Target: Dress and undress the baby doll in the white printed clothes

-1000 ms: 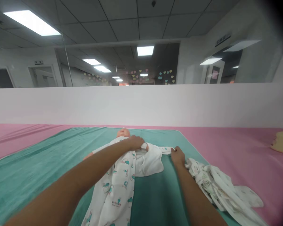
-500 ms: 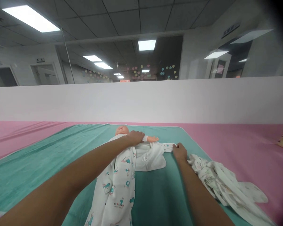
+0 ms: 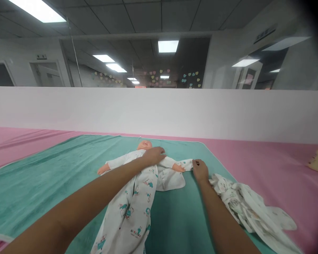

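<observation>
Left hand on doll, right hand seemingly pinching sleeve edge.

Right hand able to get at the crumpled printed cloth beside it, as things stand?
Probably yes. The right hand lies close to the crumpled printed cloth, with only the green mat between them and nothing blocking. It seems to be pinching the white sleeve end, so it would likely have to release first.

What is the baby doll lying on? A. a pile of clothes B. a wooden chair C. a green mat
C: the doll lies on its back on top of the green mat.
</observation>
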The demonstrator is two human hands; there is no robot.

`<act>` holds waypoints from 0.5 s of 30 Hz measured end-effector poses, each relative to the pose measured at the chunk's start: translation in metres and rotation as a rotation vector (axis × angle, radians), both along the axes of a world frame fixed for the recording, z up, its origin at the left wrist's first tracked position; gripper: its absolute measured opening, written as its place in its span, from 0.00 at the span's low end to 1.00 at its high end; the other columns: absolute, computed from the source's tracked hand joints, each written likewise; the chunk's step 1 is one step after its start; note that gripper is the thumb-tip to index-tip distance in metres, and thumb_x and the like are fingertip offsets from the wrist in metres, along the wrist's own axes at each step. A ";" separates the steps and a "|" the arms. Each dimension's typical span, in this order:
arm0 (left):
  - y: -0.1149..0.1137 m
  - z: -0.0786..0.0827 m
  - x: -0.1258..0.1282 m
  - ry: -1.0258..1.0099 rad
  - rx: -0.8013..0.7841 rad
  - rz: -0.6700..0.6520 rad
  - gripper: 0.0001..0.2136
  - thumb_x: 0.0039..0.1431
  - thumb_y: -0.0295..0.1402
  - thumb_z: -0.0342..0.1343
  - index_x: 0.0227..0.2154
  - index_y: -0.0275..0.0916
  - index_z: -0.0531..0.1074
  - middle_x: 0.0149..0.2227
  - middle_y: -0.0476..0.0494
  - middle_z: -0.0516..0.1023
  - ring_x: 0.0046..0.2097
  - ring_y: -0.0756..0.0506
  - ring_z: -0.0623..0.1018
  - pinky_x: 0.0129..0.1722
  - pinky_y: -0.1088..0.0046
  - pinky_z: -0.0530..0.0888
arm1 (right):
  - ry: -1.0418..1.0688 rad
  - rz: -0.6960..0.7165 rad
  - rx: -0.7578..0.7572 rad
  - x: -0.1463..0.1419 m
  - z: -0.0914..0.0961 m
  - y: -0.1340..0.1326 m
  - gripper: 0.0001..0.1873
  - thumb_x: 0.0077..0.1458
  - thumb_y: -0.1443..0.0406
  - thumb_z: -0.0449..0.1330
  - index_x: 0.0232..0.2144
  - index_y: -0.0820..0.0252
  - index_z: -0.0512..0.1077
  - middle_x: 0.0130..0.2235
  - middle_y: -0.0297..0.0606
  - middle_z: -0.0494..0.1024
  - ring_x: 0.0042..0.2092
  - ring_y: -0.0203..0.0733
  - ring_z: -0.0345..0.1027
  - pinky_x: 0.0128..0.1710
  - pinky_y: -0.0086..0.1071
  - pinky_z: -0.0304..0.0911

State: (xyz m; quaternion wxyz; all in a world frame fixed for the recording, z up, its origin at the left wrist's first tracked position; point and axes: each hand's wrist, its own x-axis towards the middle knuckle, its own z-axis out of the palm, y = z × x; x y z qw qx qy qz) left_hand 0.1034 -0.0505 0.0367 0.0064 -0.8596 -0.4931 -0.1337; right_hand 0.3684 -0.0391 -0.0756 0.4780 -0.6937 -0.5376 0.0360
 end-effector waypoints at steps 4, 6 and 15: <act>-0.012 0.003 -0.064 -0.159 0.072 0.157 0.19 0.61 0.39 0.34 0.38 0.40 0.70 0.41 0.44 0.74 0.40 0.45 0.73 0.37 0.71 0.67 | -0.060 0.079 0.190 -0.017 0.015 -0.014 0.19 0.54 0.59 0.45 0.42 0.62 0.68 0.47 0.46 0.67 0.50 0.46 0.58 0.50 0.39 0.54; -0.023 -0.007 -0.095 -0.242 0.133 0.228 0.18 0.61 0.39 0.34 0.38 0.39 0.68 0.40 0.43 0.73 0.42 0.44 0.72 0.40 0.69 0.67 | -0.074 0.209 0.294 -0.037 0.027 -0.028 0.19 0.55 0.58 0.46 0.46 0.60 0.65 0.50 0.45 0.65 0.52 0.46 0.57 0.52 0.41 0.53; -0.047 -0.059 -0.150 -0.720 -0.073 0.217 0.17 0.59 0.43 0.42 0.45 0.41 0.66 0.43 0.45 0.72 0.46 0.44 0.70 0.47 0.66 0.65 | 0.435 0.941 -0.110 -0.140 0.030 -0.070 0.35 0.51 0.54 0.57 0.58 0.49 0.50 0.57 0.44 0.58 0.32 0.34 0.64 0.32 0.34 0.64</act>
